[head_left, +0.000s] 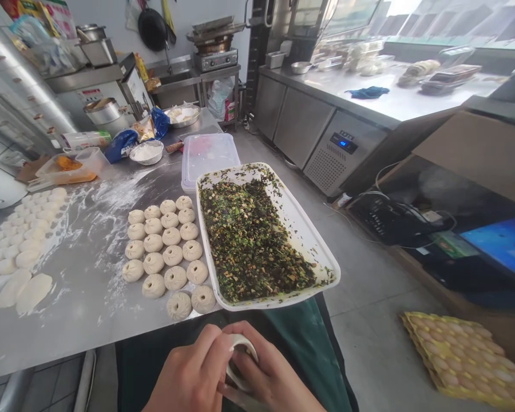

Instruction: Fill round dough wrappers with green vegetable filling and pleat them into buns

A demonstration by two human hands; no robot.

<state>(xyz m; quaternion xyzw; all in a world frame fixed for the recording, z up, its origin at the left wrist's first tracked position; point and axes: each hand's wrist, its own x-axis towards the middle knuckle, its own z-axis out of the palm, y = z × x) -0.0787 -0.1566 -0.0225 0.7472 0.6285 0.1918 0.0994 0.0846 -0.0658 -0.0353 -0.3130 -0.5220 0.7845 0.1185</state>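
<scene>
Both hands meet at the bottom middle, in front of the table's edge. My left hand [191,369] pinches the rim of a pale dough wrapper [244,342] with thumb and fingers. My right hand [274,372] curls around the same wrapper from the other side, a thumb inside its opening. The wrapper is bent into a cup; what lies inside it is mostly hidden. Just beyond the hands, a white tub [321,240] holds chopped green filling [253,240]. Left of it, pleated buns [171,236] stand in rows on the floured steel table [90,274].
Two flat dough rounds [33,293] and rows of dough pieces [26,229] lie at the left. Behind are a plastic lid [210,151], a flour bowl [146,152] and a plastic container [75,166]. Egg trays [467,360] sit low at the right.
</scene>
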